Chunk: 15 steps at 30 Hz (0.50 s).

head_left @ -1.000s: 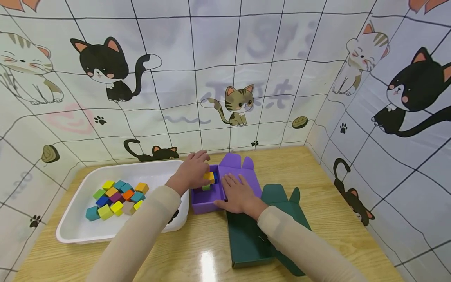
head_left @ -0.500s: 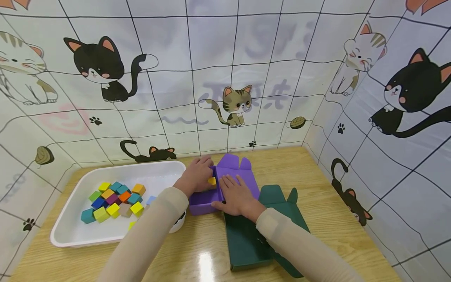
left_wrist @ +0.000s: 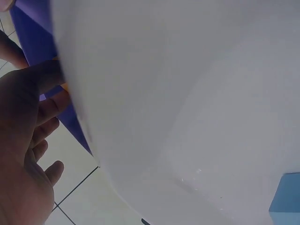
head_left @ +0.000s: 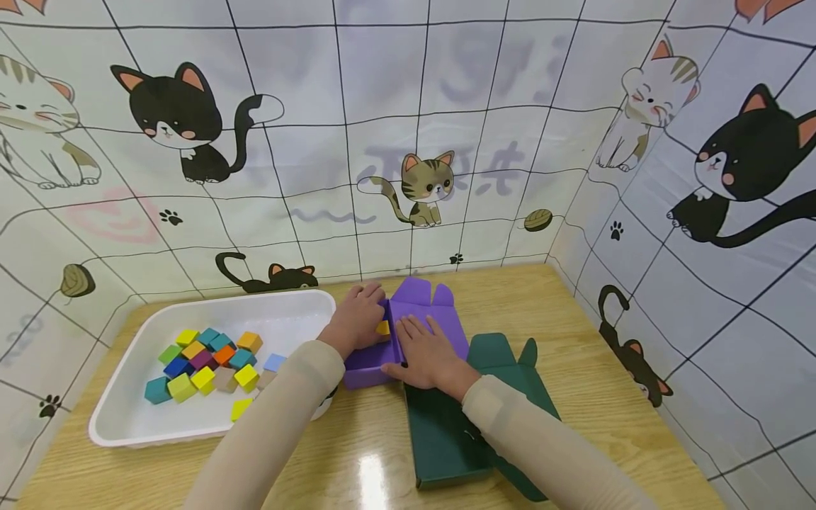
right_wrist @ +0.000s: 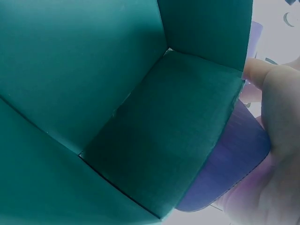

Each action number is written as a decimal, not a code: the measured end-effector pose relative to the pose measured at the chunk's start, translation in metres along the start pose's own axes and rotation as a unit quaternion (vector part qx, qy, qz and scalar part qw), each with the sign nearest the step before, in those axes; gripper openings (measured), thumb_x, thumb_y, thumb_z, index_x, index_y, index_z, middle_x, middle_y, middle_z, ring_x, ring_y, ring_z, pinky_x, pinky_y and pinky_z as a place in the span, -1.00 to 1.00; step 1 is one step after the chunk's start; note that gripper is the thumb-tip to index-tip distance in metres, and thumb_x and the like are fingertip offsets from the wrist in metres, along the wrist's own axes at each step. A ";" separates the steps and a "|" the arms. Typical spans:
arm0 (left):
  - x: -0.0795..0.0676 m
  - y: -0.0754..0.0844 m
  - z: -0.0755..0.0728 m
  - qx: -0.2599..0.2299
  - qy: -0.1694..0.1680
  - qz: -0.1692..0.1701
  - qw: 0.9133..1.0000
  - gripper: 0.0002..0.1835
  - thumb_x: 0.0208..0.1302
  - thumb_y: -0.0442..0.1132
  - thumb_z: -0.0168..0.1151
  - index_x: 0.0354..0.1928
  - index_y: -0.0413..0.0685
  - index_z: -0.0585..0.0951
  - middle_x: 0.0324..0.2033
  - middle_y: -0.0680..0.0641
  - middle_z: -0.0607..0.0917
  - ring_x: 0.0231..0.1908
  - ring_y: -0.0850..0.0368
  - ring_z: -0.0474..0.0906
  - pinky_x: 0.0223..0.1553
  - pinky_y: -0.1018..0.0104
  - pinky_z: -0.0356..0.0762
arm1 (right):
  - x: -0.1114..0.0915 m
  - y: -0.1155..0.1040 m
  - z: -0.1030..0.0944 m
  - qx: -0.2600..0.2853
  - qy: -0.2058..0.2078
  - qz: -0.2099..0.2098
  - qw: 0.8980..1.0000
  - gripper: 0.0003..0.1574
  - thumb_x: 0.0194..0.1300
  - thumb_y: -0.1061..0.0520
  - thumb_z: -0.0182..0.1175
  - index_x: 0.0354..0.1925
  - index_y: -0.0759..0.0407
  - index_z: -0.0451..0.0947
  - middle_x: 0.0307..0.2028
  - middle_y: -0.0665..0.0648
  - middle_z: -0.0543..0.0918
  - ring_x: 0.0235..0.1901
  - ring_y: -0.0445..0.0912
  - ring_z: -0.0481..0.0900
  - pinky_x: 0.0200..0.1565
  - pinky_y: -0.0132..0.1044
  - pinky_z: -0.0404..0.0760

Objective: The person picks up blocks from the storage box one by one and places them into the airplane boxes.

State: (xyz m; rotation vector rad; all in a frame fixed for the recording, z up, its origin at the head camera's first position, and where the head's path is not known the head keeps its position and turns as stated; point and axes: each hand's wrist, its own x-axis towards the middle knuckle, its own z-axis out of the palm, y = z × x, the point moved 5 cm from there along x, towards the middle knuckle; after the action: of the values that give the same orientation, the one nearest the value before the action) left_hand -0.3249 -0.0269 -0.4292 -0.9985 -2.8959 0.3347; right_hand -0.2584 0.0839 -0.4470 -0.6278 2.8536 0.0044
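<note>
My left hand (head_left: 359, 319) reaches into the small purple box (head_left: 370, 375), fingers bent down behind its wall. An orange block (head_left: 383, 328) shows at its fingertips. In the left wrist view, bits of the orange block (left_wrist: 65, 86) show beside the fingers (left_wrist: 54, 105), which close around it. My right hand (head_left: 428, 352) lies flat over the purple box's opened lid (head_left: 440, 322), fingers spread and thumb along the front. In the right wrist view, part of that hand (right_wrist: 286, 126) shows at the right edge, beyond green card. The left hand hides much of the box's inside.
A white tray (head_left: 127, 418) holding several coloured blocks (head_left: 204, 361) stands left of the purple box. An opened dark green box (head_left: 446, 439) lies in front, its flap (head_left: 503, 354) spread under the right forearm. A cat-printed sheet (head_left: 306, 156) rises behind the wooden table (head_left: 344, 460).
My left hand has moved slightly right and lower into the purple box, covering blocks seen in it earlier. My right hand stays on the lid. The view has shifted slightly.
</note>
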 end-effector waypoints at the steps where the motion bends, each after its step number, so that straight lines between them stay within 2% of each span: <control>1: 0.000 0.000 0.000 0.003 -0.001 0.000 1.000 -0.44 0.20 0.25 0.25 -0.15 -0.15 0.72 0.19 -0.08 0.52 0.40 -0.01 0.21 0.41 0.02 0.21 | 0.000 0.000 0.000 0.000 0.000 0.000 1.000 0.09 0.35 -0.51 -0.18 0.53 0.15 -0.05 0.53 0.14 0.05 0.55 0.01 -0.08 0.54 0.05 -0.14; 11: 0.004 0.002 0.011 0.035 -0.015 -0.002 0.999 -0.45 0.24 0.23 0.20 -0.06 -0.11 0.71 0.27 -0.08 0.46 0.46 -0.01 0.13 0.45 0.02 0.16 | 0.000 -0.001 0.000 0.001 0.000 0.000 1.000 0.10 0.35 -0.51 -0.18 0.53 0.15 -0.06 0.53 0.15 0.04 0.55 0.01 -0.09 0.54 0.05 -0.15; 15: 0.003 0.001 0.010 0.018 -0.010 -0.001 1.000 -0.49 0.23 0.16 0.25 -0.04 -0.13 0.70 0.27 -0.09 0.45 0.44 -0.02 0.16 0.44 -0.01 0.17 | 0.000 0.000 0.001 0.005 -0.002 0.003 1.000 0.09 0.34 -0.51 -0.18 0.53 0.14 -0.05 0.54 0.14 0.04 0.55 0.01 -0.10 0.54 0.05 -0.15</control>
State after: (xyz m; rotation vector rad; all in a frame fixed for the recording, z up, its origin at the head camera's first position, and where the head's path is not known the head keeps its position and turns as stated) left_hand -0.3281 -0.0263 -0.4390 -0.9932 -2.8970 0.3986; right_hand -0.2579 0.0838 -0.4475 -0.6179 2.8497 -0.0086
